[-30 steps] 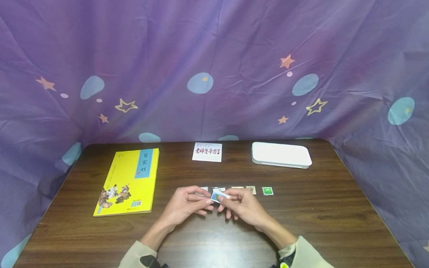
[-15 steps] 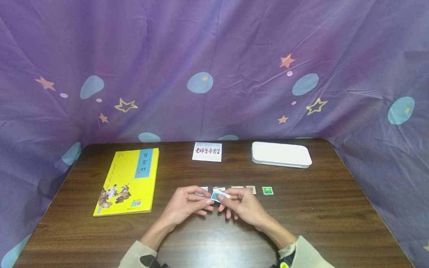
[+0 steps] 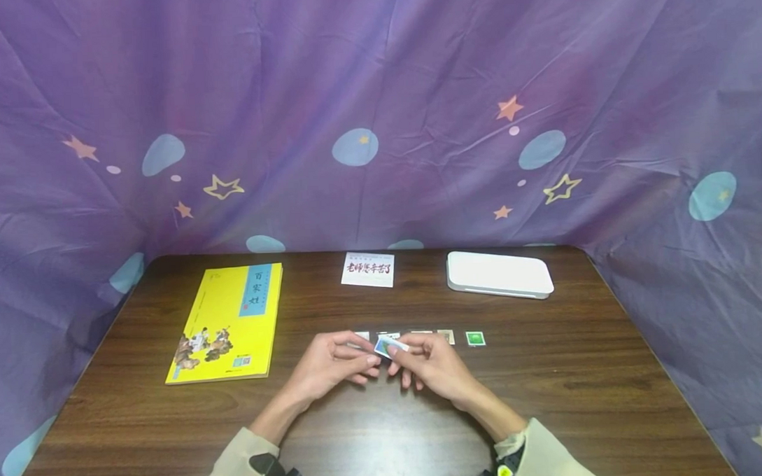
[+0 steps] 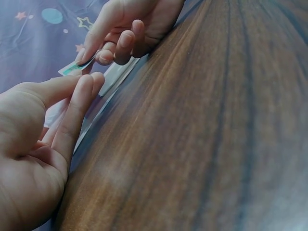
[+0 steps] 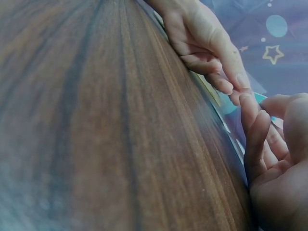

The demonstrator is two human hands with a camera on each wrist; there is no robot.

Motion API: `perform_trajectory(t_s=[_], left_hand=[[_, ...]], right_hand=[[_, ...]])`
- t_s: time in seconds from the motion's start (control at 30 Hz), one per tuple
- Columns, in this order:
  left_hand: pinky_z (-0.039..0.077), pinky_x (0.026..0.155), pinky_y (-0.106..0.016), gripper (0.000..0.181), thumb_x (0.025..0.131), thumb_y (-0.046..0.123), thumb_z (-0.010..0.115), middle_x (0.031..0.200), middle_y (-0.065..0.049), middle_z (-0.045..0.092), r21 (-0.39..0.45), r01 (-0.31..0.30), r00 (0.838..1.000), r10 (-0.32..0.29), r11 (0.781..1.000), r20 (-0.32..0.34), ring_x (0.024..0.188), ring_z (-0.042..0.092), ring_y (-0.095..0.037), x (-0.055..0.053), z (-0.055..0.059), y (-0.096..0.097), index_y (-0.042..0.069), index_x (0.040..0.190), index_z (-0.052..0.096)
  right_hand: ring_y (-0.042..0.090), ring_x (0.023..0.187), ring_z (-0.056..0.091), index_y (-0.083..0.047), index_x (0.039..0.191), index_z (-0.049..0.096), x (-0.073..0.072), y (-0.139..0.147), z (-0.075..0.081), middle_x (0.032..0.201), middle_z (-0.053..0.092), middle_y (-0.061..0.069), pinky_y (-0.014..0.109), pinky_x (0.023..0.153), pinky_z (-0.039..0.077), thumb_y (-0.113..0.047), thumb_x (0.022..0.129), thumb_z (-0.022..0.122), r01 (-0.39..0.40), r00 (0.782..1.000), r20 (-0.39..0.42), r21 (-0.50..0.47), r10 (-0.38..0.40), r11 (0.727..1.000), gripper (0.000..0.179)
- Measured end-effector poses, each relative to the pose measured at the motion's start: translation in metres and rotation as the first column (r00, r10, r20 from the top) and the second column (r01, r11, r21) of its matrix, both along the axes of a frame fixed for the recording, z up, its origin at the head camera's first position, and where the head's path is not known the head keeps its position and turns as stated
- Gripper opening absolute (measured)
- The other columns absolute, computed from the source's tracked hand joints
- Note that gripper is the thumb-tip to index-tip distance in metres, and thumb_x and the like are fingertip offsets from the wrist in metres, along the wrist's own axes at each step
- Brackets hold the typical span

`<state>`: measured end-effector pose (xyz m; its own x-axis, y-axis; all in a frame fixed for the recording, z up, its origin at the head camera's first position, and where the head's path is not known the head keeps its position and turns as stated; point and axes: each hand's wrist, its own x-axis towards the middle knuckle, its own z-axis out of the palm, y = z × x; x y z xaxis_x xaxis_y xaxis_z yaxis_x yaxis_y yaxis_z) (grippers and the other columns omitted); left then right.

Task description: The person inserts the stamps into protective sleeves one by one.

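A small stamp (image 3: pixel 385 346) with a white border and a blue-green picture is held up at the middle of the table. My right hand (image 3: pixel 437 365) pinches its right side, thumb across the face. At its left lower edge are the thumb and fingertips of my left hand (image 3: pixel 331 362), drawn together. The left wrist view also shows the stamp (image 4: pixel 72 70) under the right thumb, close by the left fingertips. Behind the hands lies a row of several stamps, among them a green one (image 3: pixel 475 339) and a brownish one (image 3: pixel 447 336); fingers partly cover the others.
On the brown wooden table (image 3: pixel 582 399) a yellow book (image 3: pixel 226 327) lies at the left. Along the back are a white card (image 3: pixel 367 270) with red writing and a flat white box (image 3: pixel 500 274). A purple star-patterned cloth (image 3: pixel 376 91) hangs behind and at both sides.
The left thumb has shifted very slightly down along the stamp's edge. Otherwise both hands and the stamp stay almost where they were.
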<state>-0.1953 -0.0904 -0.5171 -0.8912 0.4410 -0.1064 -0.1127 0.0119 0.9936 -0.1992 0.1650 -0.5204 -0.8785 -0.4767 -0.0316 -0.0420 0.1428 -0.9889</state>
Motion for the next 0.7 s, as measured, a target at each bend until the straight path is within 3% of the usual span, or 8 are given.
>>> perform_trajectory(t_s=[0.7], left_hand=[[0.074, 0.083, -0.045, 0.034, 0.098, 0.010, 0.082, 0.114, -0.023, 0.081, 0.004, 0.011, 1.000, -0.011, 1.000, 0.011, 0.095, 0.084, -0.031, 0.0003, 0.0012, 0.0000, -0.003, 0.126, 0.070]], right_hand=[[0.011, 0.061, 0.068, -0.011, 0.115, 0.078, 0.0019, -0.0025, 0.0007, 0.092, 0.082, 0.014, 0.021, 0.045, 0.057, -0.029, 0.107, 0.070, -0.015, 0.999, -0.037, 0.066, 0.017, 0.998, 0.021]])
